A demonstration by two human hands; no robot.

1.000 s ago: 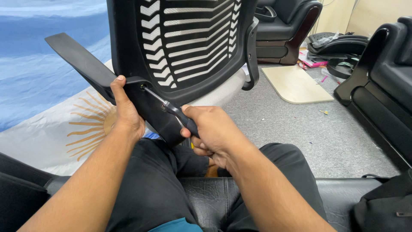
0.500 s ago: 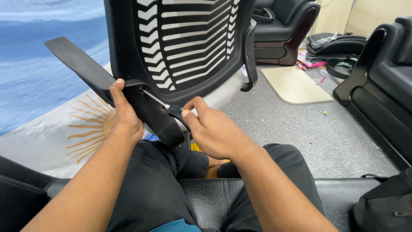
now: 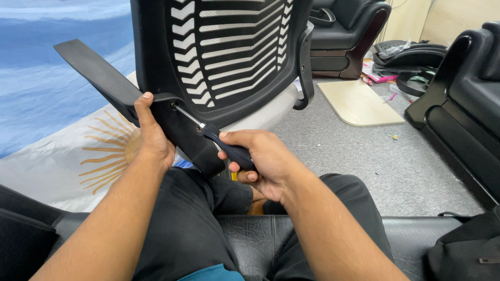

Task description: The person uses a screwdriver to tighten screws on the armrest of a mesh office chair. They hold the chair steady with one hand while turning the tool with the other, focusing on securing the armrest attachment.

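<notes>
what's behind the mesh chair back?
Through the slots of the chair back, light blue and white cloth shows. Right of it stand a black armchair and a beige board on grey carpet. The solid frame hides the rest, the seat included.

— What has been altered at the right hand (image 3: 263, 164)?

— The screwdriver (image 3: 219, 138) has been regripped. A second ago the handle was wrapped fully; half a second ago the fingers were loosened and lifted toward the shaft; now the handle is clasped again, lower down, with the thumb laid along it.

— And the left hand (image 3: 151, 135)?

— The thumb has been raised a little higher on the chair back (image 3: 229, 52) edge.

— Anything else?

— The chair back is seen shifted slightly leftward.
</notes>
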